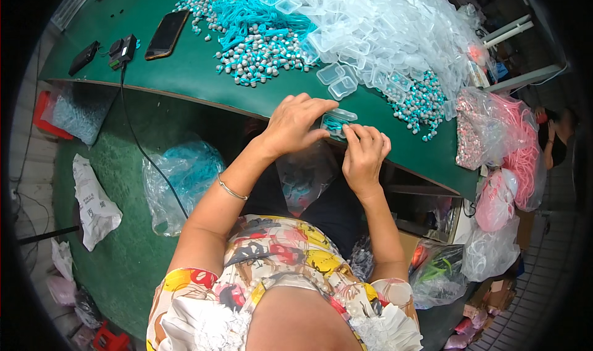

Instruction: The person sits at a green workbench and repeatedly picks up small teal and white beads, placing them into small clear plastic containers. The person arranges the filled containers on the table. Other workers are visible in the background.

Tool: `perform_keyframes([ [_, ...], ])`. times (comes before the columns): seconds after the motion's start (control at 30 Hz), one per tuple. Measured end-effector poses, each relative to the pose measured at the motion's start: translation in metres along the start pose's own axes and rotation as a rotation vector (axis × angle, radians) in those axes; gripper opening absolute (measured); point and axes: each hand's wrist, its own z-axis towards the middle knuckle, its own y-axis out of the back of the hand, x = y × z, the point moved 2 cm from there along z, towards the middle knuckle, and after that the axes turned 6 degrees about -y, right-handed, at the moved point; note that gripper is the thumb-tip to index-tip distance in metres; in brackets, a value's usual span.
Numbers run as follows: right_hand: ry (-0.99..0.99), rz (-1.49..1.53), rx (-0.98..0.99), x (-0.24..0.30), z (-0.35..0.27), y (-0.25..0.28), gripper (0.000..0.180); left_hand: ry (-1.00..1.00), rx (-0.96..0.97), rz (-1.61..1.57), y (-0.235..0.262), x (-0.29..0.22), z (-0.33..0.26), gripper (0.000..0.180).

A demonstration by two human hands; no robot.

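At the table's near edge, my left hand (299,122) and my right hand (365,153) hold a small clear plastic case (334,126) between them. Its lid (343,113) is raised on the far side, and a coiled teal cord (333,124) lies inside. The left fingers and thumb close round the case's left end. The right fingertips press at its right front corner, their tips partly hidden. Just beyond lies an open empty clear case (338,80). A heap of teal cords (262,17) with small grey-and-teal plugs (259,58) sits at the far left of my hands.
A large pile of clear cases (395,27) covers the far table. More grey-and-teal plugs (420,104) lie at right. A phone (167,35) and a small black device with a cable (122,51) rest at left. Bags of pink cords (522,147) hang by the right edge.
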Motion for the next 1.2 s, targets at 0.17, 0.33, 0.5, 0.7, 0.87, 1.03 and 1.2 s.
perform_keyframes([
  [0.17,-0.186,0.343,0.086,-0.013,0.001,-0.001,0.033,-0.004,0.006,0.009,0.001,-0.001,0.0,0.06],
  [0.33,-0.252,0.435,0.11,-0.018,0.0,0.002,0.031,-0.021,-0.006,0.011,0.001,0.0,-0.001,0.057],
  [0.5,-0.241,0.432,-0.009,-0.014,0.007,0.007,0.041,-0.043,-0.01,0.013,0.001,-0.002,-0.001,0.053],
  [0.7,-0.023,0.364,0.11,-0.017,0.025,-0.005,0.045,-0.12,-0.065,0.031,-0.003,-0.001,-0.004,0.04],
  [0.87,0.072,0.36,0.086,-0.019,0.035,-0.013,0.032,-0.099,-0.116,0.008,-0.006,-0.002,0.0,0.032],
  [1.03,0.03,0.491,0.131,-0.015,0.035,-0.012,0.024,-0.098,-0.11,-0.094,-0.004,0.0,0.0,0.025],
  [1.2,0.045,0.586,0.23,-0.01,0.043,-0.001,0.02,-0.037,-0.113,-0.205,0.005,-0.004,-0.011,0.022],
])
